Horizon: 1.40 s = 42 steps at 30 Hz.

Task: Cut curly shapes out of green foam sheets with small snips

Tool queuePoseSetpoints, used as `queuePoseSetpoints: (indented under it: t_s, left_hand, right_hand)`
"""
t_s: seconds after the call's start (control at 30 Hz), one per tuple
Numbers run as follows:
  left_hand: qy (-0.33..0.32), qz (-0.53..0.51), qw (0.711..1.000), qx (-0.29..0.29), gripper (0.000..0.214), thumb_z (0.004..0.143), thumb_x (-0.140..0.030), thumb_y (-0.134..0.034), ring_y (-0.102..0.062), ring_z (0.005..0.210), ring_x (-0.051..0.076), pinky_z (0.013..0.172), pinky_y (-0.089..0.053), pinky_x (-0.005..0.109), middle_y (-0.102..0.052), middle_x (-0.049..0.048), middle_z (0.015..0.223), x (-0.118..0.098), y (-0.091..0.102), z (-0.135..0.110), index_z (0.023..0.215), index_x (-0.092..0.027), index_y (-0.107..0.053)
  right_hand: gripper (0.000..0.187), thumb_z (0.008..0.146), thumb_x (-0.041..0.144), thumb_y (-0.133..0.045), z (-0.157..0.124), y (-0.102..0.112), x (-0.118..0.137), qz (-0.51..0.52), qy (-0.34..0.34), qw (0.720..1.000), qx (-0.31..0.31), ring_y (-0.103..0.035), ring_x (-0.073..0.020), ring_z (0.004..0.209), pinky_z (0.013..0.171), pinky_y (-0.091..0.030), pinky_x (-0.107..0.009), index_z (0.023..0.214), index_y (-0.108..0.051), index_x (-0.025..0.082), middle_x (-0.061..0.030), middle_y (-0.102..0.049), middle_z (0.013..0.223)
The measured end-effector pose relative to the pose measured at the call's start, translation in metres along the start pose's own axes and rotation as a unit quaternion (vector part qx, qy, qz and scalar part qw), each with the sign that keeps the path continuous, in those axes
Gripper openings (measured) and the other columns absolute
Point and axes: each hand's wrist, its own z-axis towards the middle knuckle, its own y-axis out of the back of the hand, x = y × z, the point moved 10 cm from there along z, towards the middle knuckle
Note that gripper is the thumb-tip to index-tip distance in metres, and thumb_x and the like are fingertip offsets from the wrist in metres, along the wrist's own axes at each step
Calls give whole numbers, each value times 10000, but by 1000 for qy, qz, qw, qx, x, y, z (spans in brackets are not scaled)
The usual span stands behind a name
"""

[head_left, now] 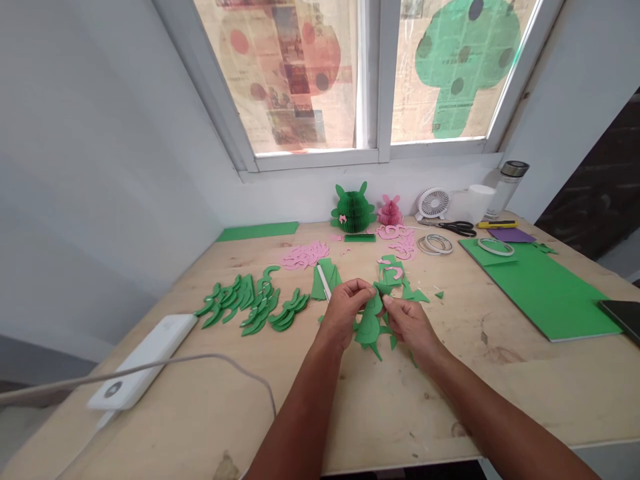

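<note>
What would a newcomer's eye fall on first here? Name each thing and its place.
In the middle, the left hand and right hand pinch a green paper cut-out between them. Left of them lie rows of green curved pieces; at the back stands a green honeycomb figure.

Bright daylight via window (pixel 370 73), soft shadows, wide-angle edge distortion

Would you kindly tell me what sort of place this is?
Probably a home craft corner: a wooden worktable under a window, strewn with green paper cut-outs, tape rolls and scissors. The left hand and right hand pinch a green paper piece.
</note>
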Motion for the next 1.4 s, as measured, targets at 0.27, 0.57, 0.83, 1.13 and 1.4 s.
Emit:
queuePoseSetpoints:
  t_s: [0.27,0.57,0.83,1.13,1.4]
  left_hand:
    - [7,-15,1000,17,168,600,-262,-683,-489,475,103,491,-367,224,-501,-33,490,-2,-5,-2,579,-162,-551]
    - [5,-21,1000,22,164,599,-253,-686,-496,465,103,508,-383,235,-509,-37,490,-3,-6,-3,573,-161,-553]
    - [1,-25,1000,8,182,604,-278,-693,-451,456,85,479,-351,219,-493,-41,501,0,-1,-1,585,-160,-556]
    - [8,-6,1000,4,172,595,-272,-689,-455,469,87,484,-345,215,-499,-37,506,1,-2,-1,583,-161,-559]
    - [6,-5,1000,2,171,590,-276,-689,-428,472,72,500,-338,207,-496,-45,511,0,-2,-1,566,-158,-567]
  right_hand:
    - [498,722,640,-571,-1,-1,2,-2,0,1000,3,-145,-54,387,385,-90,-215,586,-545,162,101,-228,397]
    - [506,718,648,-573,1,0,1,-11,1,1000,5,-139,-54,392,376,-78,-214,584,-548,161,95,-231,412]
    - [521,701,664,-579,0,0,1,-12,0,1000,1,-142,-52,390,379,-80,-212,591,-561,155,100,-225,402]
    - [525,692,674,-581,0,-1,0,-1,0,1000,-1,-151,-49,390,383,-83,-215,551,-462,183,102,-230,406]
    - [543,684,686,-578,0,0,2,-7,6,1000,-4,-152,-49,395,382,-91,-217,535,-371,207,101,-229,412]
